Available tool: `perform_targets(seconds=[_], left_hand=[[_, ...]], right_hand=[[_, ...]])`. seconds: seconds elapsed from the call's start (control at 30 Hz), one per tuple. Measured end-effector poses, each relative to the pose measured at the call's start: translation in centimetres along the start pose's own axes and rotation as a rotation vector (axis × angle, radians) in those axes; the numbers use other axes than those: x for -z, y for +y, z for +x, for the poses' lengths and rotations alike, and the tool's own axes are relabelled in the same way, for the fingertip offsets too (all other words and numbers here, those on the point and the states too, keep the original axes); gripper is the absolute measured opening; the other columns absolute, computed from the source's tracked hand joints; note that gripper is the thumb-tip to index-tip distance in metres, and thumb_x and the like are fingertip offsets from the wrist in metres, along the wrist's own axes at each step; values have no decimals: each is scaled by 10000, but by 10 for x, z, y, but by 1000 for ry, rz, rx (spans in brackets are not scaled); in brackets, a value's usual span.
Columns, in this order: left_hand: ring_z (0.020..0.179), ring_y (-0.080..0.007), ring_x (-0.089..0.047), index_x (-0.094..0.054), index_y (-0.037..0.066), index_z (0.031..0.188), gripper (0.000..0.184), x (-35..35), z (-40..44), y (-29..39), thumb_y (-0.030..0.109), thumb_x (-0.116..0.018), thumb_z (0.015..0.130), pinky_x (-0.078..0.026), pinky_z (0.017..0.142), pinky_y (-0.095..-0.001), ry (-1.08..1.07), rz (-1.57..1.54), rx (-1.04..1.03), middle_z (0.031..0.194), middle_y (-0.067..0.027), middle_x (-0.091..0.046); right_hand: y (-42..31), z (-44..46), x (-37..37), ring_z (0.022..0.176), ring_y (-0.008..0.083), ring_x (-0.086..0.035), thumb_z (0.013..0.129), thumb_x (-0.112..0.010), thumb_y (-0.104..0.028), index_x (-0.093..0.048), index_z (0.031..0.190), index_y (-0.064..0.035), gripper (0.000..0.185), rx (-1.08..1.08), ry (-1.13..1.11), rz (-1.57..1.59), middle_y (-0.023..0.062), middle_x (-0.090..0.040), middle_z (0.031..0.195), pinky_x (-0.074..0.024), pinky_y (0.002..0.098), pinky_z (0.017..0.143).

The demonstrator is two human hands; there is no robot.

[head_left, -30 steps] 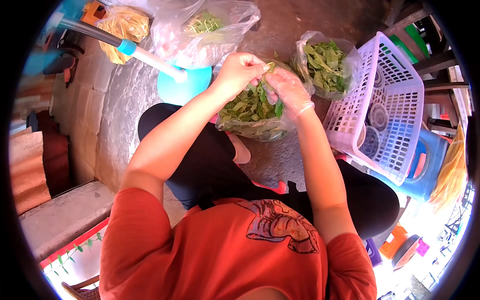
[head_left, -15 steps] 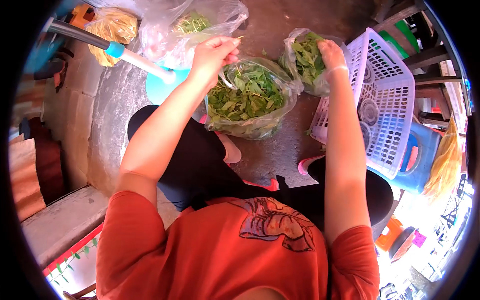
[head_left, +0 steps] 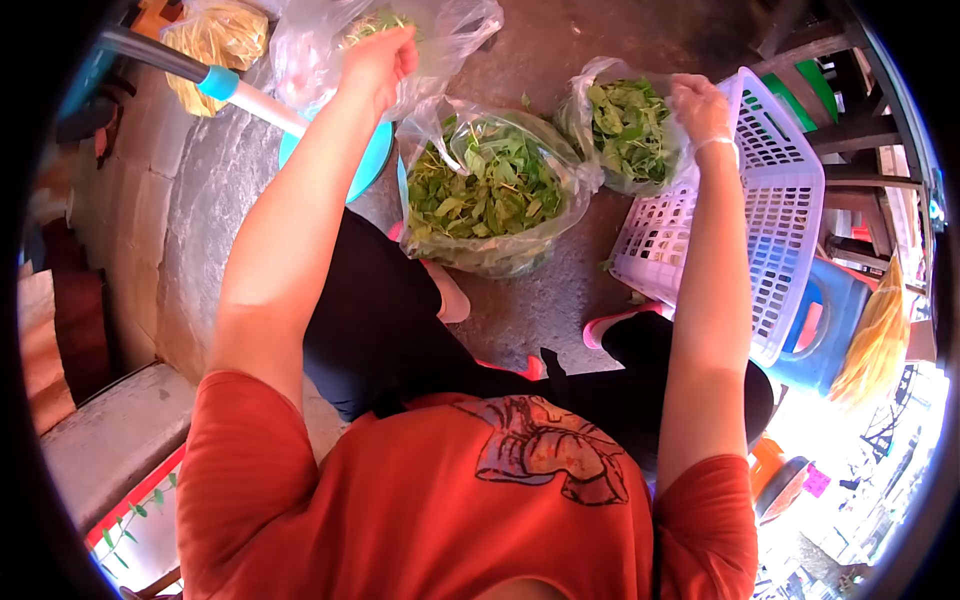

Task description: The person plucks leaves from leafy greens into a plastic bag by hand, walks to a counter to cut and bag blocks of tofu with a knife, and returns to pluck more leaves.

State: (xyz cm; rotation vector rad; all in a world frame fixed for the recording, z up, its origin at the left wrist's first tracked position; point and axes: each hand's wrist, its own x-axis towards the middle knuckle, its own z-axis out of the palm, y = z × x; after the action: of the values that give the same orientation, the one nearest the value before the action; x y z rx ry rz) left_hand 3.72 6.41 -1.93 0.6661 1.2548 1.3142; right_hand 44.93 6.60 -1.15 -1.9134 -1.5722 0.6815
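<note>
My left hand (head_left: 378, 68) is raised over the front of a clear plastic bag (head_left: 462, 28) at the top, which holds pale stems and some greens (head_left: 372, 27). Its fingers are curled, and whatever they hold is hidden. My right hand (head_left: 703, 108), a pale band at its wrist, is at the right rim of a smaller clear bag (head_left: 580, 115) with picked green leaves (head_left: 630, 125). Its fingers are loosely bent and apart, with no leaves visible in them. Between my hands stands a larger open plastic bag (head_left: 575, 215) full of leafy green sprigs (head_left: 485, 190).
A white plastic basket (head_left: 780, 205) leans beside my right arm, with a blue container (head_left: 835, 320) behind it. A blue round object (head_left: 372, 160) and a long handle (head_left: 160, 55) are by my left forearm. A yellowish bag (head_left: 215, 50) lies top left.
My left hand has moved up and left from above the large bag, where it pinched a thin stem. My right hand has drawn right, off the leaves to the small bag's rim.
</note>
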Motion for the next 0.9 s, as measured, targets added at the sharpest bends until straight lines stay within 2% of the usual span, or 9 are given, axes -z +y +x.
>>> perform_targets(seconds=[0.13,0.17,0.23,0.37,0.5,0.57,0.63,0.73,0.9], left_hand=[[997,-304,-587,-335,-27,1306,530,15,41,0,47,-592,849,-478,897,-360,-34,-56,-94,1149,-176,-558],[991,-295,-588,-331,-23,1311,544,8,34,2,53,-600,845,-481,880,-352,1,-12,-75,1159,-174,-552],[979,-276,-590,-324,-16,1321,571,-15,8,6,63,-616,837,-486,845,-335,67,85,-37,1180,-168,-541],[857,-182,-609,-481,0,1210,415,-22,-17,-1,103,-617,832,-479,725,-273,-114,312,-89,1039,-104,-617],[705,-101,-594,-644,26,982,185,-26,-58,-15,128,-591,837,-461,640,-238,-474,631,-115,825,-34,-656],[721,-134,-594,-644,15,941,148,-19,-65,-39,89,-605,819,-477,662,-276,-713,834,-307,850,-47,-641],[782,-181,-594,-642,20,932,149,-24,-88,-37,60,-615,791,-479,698,-306,-827,1047,-362,869,-72,-616],[833,-219,-584,-638,21,914,142,-29,-95,-36,63,-615,780,-469,723,-324,-888,1141,-473,877,-99,-591],[793,-208,-583,-626,8,870,139,-34,-88,-33,106,-638,773,-462,702,-319,-850,1125,-375,836,-100,-595]], right_hand=[[-71,-74,-51,748,133,-603,842,-562,-229,-661,1008,-76,246,50,-419,35,52,-658,836,-501,296,718],[-75,-88,-75,839,235,-629,843,-498,-192,-672,962,-93,232,117,-504,-101,152,-653,962,-493,337,795],[-72,-104,-128,985,298,-617,857,-433,-122,-660,1006,-49,282,212,-783,-652,185,-607,1118,-481,382,895],[-51,-149,-172,1012,328,-606,853,-502,-104,-656,1021,-30,240,-28,-621,-798,172,-607,1124,-521,390,846],[-24,-151,-175,987,307,-608,796,-582,-172,-657,1015,-69,254,79,-581,-573,149,-624,1075,-511,368,811],[-50,-145,-144,970,336,-591,758,-627,-204,-643,1044,-102,304,-83,-673,-331,141,-595,1131,-474,384,830],[-44,-138,-132,944,283,-591,767,-641,-227,-648,989,-72,270,79,-661,-246,131,-628,1031,-457,354,823],[-55,-128,-106,858,167,-553,795,-644,-239,-629,973,-48,262,199,-705,-21,63,-616,881,-434,297,777],[-67,-136,-82,849,144,-538,799,-641,-212,-614,1003,-18,282,103,-708,318,81,-604,909,-442,285,773]])
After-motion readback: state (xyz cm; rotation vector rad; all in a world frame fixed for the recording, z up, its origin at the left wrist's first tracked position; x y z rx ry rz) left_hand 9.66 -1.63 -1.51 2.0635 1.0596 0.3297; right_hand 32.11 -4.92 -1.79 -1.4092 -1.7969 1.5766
